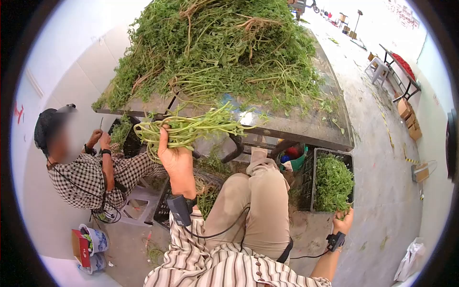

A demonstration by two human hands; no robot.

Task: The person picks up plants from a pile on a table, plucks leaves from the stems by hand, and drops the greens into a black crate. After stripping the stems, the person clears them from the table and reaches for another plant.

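My left hand [176, 158] is closed around a bunch of long-stemmed leafy greens [201, 128], raised in front of the table edge. The stems bend into loops at its left side, and the leafy tips point right. Low on the right, my right hand [342, 222] is at the near edge of a black crate [313, 184] filled with cut leafy greens [333, 179]. Its fingers are curled, with a few green sprigs between them. Ahead of me, a large heap of the same greens [215, 52] with some brown roots covers most of the table [306, 126].
A co-worker [81, 177] in a checked shirt sits at the left, both hands near a crate of greens [122, 131]. Another black crate [165, 203] stands beside my leg. Buckets [98, 239] and a red box [80, 248] are at lower left. A white bag [410, 260] lies at lower right.
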